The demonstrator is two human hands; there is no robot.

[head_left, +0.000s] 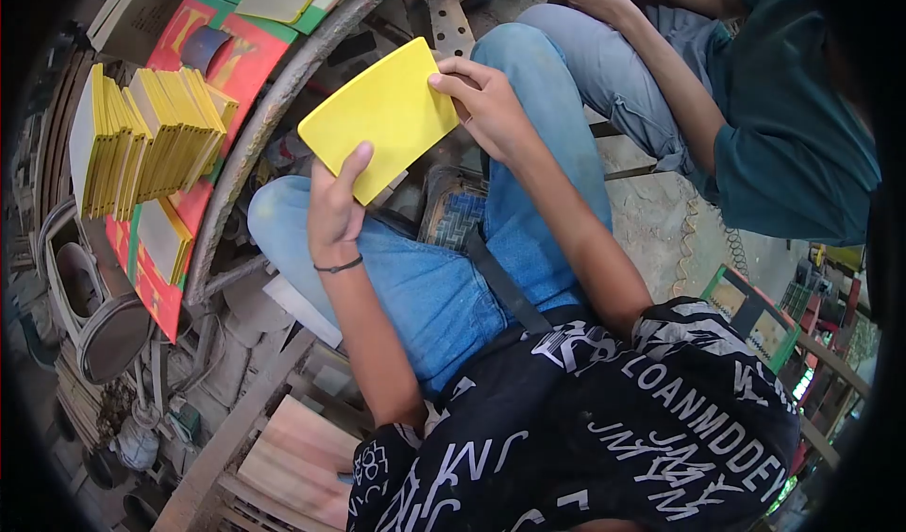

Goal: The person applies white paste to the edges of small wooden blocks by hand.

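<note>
A flat yellow rectangular board (382,117) is held tilted above my lap, its plain face toward me. My left hand (338,197) grips the board's lower left edge, thumb lying on the face and the other fingers hidden behind. At the board's right edge my right hand (481,102) pinches it between thumb and fingers. To the left, several similar yellow-edged boards (165,135) stand packed in a row on a red and green painted surface (247,55). A few more boards (162,235) lie flat just below that row.
Another person in a dark teal shirt (793,135) sits close on my right. A worn curved rim (269,107) borders the painted surface. Beyond it stands a dusty round metal machine part (113,338). Wooden slats (297,456) lie at lower left, and a green-framed panel (750,310) leans at right.
</note>
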